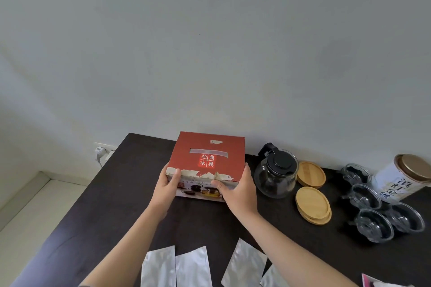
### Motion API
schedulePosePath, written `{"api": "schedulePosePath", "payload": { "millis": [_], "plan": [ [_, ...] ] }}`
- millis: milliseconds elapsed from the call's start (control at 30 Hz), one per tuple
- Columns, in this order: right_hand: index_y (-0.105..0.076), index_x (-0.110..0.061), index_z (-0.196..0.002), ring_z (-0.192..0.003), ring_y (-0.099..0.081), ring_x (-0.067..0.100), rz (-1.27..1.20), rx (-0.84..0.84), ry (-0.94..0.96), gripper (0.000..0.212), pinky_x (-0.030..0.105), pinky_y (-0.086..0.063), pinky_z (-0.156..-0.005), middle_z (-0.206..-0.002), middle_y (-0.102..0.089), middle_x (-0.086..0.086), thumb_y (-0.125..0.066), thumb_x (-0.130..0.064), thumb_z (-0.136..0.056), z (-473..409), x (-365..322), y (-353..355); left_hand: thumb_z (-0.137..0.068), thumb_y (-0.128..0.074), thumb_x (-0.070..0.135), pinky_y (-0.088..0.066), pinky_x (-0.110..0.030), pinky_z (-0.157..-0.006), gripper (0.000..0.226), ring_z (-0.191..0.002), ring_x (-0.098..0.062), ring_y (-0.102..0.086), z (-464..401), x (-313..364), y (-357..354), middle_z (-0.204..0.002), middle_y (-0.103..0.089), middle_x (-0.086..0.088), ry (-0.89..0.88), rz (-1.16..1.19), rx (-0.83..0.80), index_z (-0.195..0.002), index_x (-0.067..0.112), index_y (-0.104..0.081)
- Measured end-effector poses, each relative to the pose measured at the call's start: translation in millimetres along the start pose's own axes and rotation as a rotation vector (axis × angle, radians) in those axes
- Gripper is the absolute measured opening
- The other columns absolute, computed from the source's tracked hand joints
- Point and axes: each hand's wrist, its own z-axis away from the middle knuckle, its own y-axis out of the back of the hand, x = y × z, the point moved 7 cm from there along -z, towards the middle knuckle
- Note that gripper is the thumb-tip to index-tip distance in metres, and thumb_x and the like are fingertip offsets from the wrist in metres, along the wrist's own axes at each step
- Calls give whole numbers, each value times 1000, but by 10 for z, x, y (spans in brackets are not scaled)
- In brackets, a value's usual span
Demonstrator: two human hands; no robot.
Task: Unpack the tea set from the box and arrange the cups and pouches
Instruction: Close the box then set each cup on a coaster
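Note:
A red tea-set box (210, 154) with a worn white front edge stands closed at the back of the dark table (105, 205). My left hand (166, 187) grips its front left corner, thumb on top. My right hand (238, 187) grips its front right corner the same way. Several clear glass cups (374, 225) sit in a cluster at the right. Several silver pouches (193, 268) lie flat along the near edge. A glass teapot (276, 176) with a black lid stands just right of the box.
Round bamboo coasters (312, 204) lie between the teapot and the cups. A white tea tin (403, 176) with a gold lid lies at the far right. A pink packet (377, 283) peeks in at the bottom right. A wall socket (102, 150) is left of the table.

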Motion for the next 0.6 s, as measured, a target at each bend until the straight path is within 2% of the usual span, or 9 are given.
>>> {"api": "schedulePosePath", "payload": {
  "millis": [100, 233, 333, 467, 600],
  "plan": [
    [-31, -21, -141, -118, -55, 13, 18, 19, -14, 112, 34, -54, -91, -131, -55, -5, -68, -80, -54, -198, 36, -38, -92, -52, 43, -45, -47, -102, 52, -116, -18, -56, -254, -8, -81, -126, -58, 0, 38, -11, -36, -140, 33, -33],
    [-37, -24, -132, -110, -56, 8, -12, 45, -17, 89, 18, -47, -81, -123, -56, -7, -79, -60, -63, -374, 34, -54, -93, -51, 44, -43, -46, -104, 52, -118, -18, -54, -500, 39, -174, -127, -56, 0, 38, -31, -48, -139, 33, -31],
    [-38, -24, -131, -109, -54, 8, -30, 69, 1, 88, 15, -43, -79, -122, -53, -6, -81, -58, -62, -456, -12, -77, -93, -50, 46, -42, -48, -105, 53, -119, -20, -53, -630, 58, -182, -128, -54, -2, 44, -33, -41, -139, 34, -27],
    [-36, -24, -132, -112, -51, 8, -38, 76, 4, 90, 18, -45, -83, -124, -50, -4, -80, -59, -62, -464, 2, -119, -81, -52, 59, -41, -48, -106, 71, -122, -20, -51, -634, 65, -197, -131, -51, -2, 42, -47, -49, -140, 34, -24],
    [-28, -23, -138, -119, -47, 11, -19, 39, -17, 99, 29, -49, -91, -131, -45, -1, -81, -58, -62, -468, 7, -108, -71, -53, 65, -40, -50, -107, 83, -125, -22, -48, -585, 79, -201, -135, -49, -3, 59, -68, -40, -142, 33, -23]
  ]
}}
